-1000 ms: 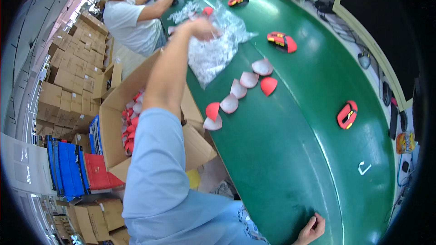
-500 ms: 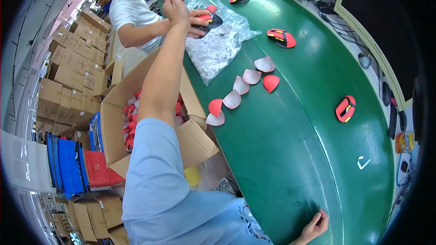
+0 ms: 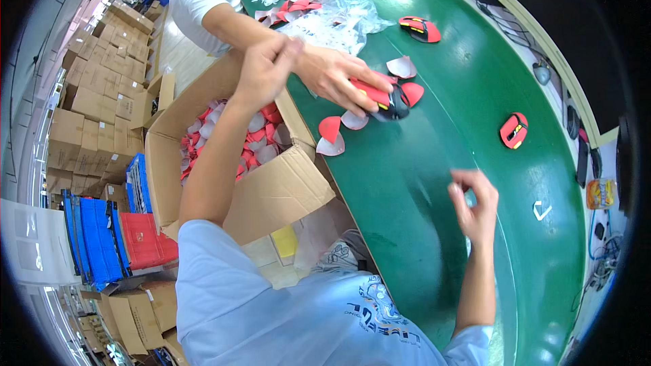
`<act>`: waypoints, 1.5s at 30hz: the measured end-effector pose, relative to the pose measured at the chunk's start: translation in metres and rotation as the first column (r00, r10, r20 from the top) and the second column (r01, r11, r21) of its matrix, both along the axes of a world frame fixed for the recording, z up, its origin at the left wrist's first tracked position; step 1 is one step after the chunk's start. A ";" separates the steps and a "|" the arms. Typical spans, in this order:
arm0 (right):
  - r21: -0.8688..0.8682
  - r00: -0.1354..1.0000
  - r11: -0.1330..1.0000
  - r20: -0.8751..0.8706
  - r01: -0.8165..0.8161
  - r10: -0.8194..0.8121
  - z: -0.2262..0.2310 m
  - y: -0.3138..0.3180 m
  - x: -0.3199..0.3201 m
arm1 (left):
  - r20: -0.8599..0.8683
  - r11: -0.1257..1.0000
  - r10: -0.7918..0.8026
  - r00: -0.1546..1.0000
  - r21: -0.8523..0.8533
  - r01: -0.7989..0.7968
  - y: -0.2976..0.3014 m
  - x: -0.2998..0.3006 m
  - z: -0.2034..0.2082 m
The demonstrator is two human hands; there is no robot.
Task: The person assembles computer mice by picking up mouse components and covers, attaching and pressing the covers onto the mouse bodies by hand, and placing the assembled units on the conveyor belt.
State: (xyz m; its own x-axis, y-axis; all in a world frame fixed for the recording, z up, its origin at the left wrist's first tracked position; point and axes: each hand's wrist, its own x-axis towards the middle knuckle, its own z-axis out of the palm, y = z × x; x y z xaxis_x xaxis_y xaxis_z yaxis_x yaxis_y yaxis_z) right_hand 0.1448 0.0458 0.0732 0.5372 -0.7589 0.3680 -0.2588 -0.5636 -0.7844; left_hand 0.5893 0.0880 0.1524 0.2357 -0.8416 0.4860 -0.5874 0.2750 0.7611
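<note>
Head view: left hand (image 3: pixel 263 73), one, grip unclear; right hand (image 3: pixel 480 209), one, grip spread; co-worker's hand (image 3: pixel 333 77), one, clasping one red-black part (image 3: pixel 395 103); shells (image 3: pixel 331 145) beside, at least five.

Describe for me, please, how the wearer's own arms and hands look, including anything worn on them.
The left hand and right hand are both ungloved, with no watch or wristband visible. The left forearm and right forearm are uncovered, emerging from the short, light blue sleeves of a shirt with a printed front.
</note>
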 end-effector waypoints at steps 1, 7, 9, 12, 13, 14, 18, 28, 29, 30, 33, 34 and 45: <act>-0.015 1.000 1.000 0.012 0.004 -0.004 0.000 -0.011 0.014 | -0.010 1.000 -0.016 1.000 0.004 0.017 0.007 -0.009 -0.002; 0.026 0.993 0.995 0.064 0.096 -0.098 0.000 -0.028 0.061 | 0.084 0.876 -0.251 0.964 0.443 0.189 0.074 -0.084 -0.006; 0.004 0.996 0.996 -0.024 0.085 -0.085 -0.010 -0.020 0.066 | 0.065 0.852 -0.333 0.941 0.449 0.271 0.091 -0.110 -0.014; -0.073 0.995 0.996 -0.081 0.053 -0.059 -0.030 -0.015 0.079 | 0.250 0.900 -0.357 0.900 0.349 0.260 0.111 -0.147 -0.041; -0.135 0.992 0.990 -0.112 0.047 -0.062 -0.034 -0.013 0.087 | 0.221 0.902 -0.330 0.918 0.362 0.238 0.120 -0.156 -0.050; -0.199 0.986 0.979 -0.153 0.043 -0.074 -0.037 -0.015 0.093 | 0.181 0.901 -0.308 0.934 0.371 0.225 0.121 -0.163 -0.062; -0.201 0.991 0.979 -0.120 0.028 -0.053 -0.040 -0.034 0.123 | 0.363 0.988 0.056 0.930 0.112 -0.103 0.088 -0.167 -0.082; 0.138 0.965 0.963 0.090 0.232 -0.245 -0.003 -0.018 0.034 | 0.762 0.835 -0.323 0.562 0.509 -0.210 -0.026 -0.129 -0.065; 0.196 0.951 0.946 0.120 0.259 -0.285 0.000 -0.001 0.004 | 0.733 0.759 -0.458 0.503 0.617 -0.208 -0.043 -0.145 -0.051; 0.245 0.929 0.924 0.154 0.295 -0.337 0.005 0.016 -0.022 | 0.761 0.824 -0.434 0.483 0.552 -0.128 -0.048 -0.136 -0.060; 0.217 0.903 0.896 0.105 0.388 -0.417 -0.002 0.071 -0.084 | 0.770 0.854 -0.517 0.375 0.497 0.155 -0.061 -0.090 -0.076; 0.256 0.886 0.874 0.109 0.412 -0.450 -0.004 0.092 -0.110 | 0.761 0.833 -0.543 0.354 0.540 0.118 -0.060 -0.087 -0.066; -0.169 -0.166 -0.147 -0.106 0.975 -0.980 -0.014 0.320 -0.287 | 0.391 0.484 -0.870 0.301 0.564 0.669 0.004 -0.410 -0.019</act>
State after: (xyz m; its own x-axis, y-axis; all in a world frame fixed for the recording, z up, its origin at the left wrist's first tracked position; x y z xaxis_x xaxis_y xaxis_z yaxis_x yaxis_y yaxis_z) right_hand -0.1426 0.3662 0.0589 -0.7739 -0.4634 0.4316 -0.6237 0.4400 -0.6460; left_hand 0.1798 0.0918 0.1334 -0.8226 -0.5679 -0.0284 -0.5098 0.7144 0.4793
